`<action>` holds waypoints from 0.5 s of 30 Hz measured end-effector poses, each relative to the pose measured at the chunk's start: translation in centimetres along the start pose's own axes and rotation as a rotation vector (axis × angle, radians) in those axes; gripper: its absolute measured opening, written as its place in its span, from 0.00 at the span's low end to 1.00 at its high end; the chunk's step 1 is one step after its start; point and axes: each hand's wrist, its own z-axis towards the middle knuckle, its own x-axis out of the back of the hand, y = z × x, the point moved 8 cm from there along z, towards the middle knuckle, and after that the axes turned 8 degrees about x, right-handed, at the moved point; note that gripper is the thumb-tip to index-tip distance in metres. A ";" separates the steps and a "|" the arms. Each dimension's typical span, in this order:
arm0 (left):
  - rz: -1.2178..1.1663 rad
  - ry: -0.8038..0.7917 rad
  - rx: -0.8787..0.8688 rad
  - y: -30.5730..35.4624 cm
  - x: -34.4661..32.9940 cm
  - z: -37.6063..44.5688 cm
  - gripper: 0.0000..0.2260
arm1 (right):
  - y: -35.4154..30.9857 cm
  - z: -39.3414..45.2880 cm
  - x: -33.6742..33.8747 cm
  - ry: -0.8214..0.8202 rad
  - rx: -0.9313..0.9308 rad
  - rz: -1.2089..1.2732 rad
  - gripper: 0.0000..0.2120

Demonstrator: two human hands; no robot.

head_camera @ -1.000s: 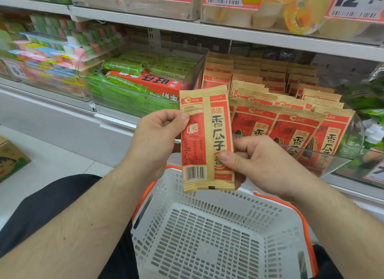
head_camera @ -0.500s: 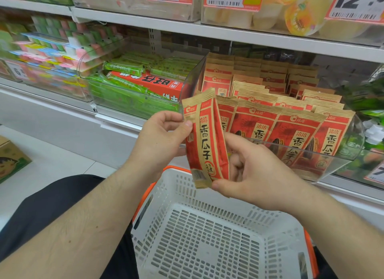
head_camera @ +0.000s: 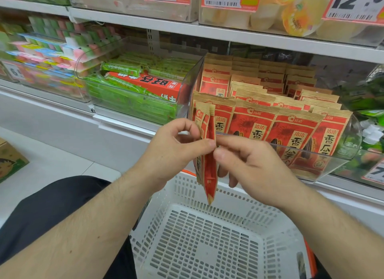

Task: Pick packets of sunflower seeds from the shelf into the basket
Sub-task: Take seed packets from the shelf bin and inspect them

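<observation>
A red and tan packet of sunflower seeds [head_camera: 209, 168] hangs edge-on to me above the white perforated basket [head_camera: 199, 247]. My left hand [head_camera: 174, 147] pinches its upper part between thumb and fingers. My right hand [head_camera: 249, 164] touches the packet from the right with thumb and fingertips, its other fingers loosely curled below. More such packets [head_camera: 276, 122] stand in rows in a clear plastic bin [head_camera: 324, 166] on the shelf straight behind my hands. The basket sits in front of my lap, with nothing visible inside it.
Left of the seed bin, a clear bin [head_camera: 133, 110] holds green packets and a red box [head_camera: 153, 83]. Pastel sweets [head_camera: 52, 50] fill the far left. An upper shelf [head_camera: 228, 33] carries price tags and jelly cups. A cardboard box [head_camera: 10, 160] stands on the floor at left.
The packet has turned from facing me flat to edge-on and has dropped slightly toward the basket. My right hand's grip has loosened to fingertips.
</observation>
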 end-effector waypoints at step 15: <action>0.055 -0.166 0.017 -0.8 -2.4 -0.4 0.16 | 1.1 0.4 0.7 0.105 -0.080 0.113 0.13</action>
